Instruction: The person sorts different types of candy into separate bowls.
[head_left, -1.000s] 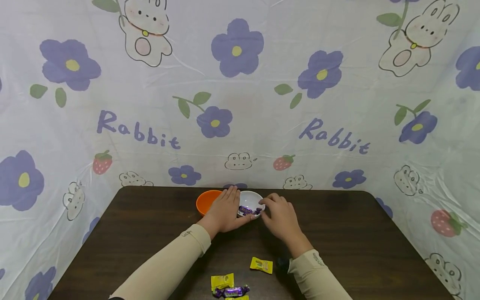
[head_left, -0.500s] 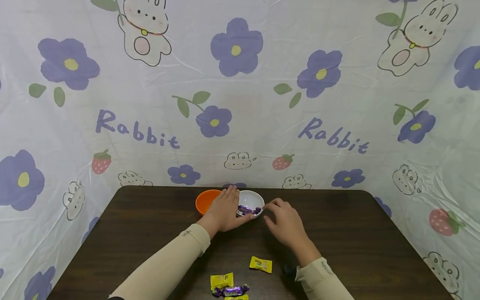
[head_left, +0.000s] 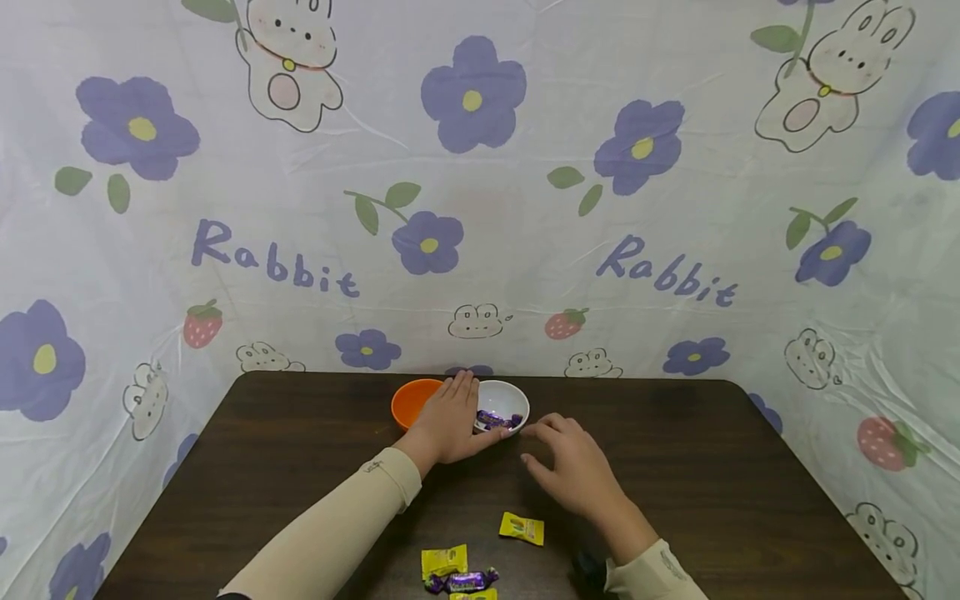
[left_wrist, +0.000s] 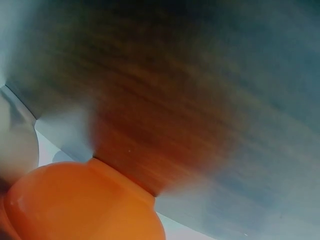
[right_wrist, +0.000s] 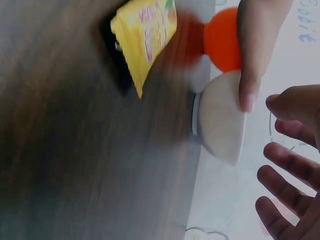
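My left hand (head_left: 446, 423) rests across the neighbouring rims of an orange bowl (head_left: 411, 403) and a white bowl (head_left: 507, 395), its fingers straight and its thumb along the white bowl's near side. Purple-wrapped candies (head_left: 497, 421) lie inside the white bowl. Just right of that bowl hovers my right hand (head_left: 576, 468), holding nothing; the right wrist view shows its fingers (right_wrist: 285, 160) spread and loosely bent, apart from the bowl. The left wrist view catches only the outside of the orange bowl (left_wrist: 85, 205), while the left fingers are out of sight there.
A yellow-wrapped candy (head_left: 522, 529) lies on the dark wooden table (head_left: 697, 483) between my forearms. Nearer are another yellow candy (head_left: 444, 560), a purple candy (head_left: 467, 582) and a partly cut-off yellow one (head_left: 474, 595). A patterned curtain (head_left: 525, 217) hangs behind the table.
My right hand has drawn away from the white bowl's right rim, back toward me and slightly right, its fingers loosening. The left hand and both bowls stay in place.
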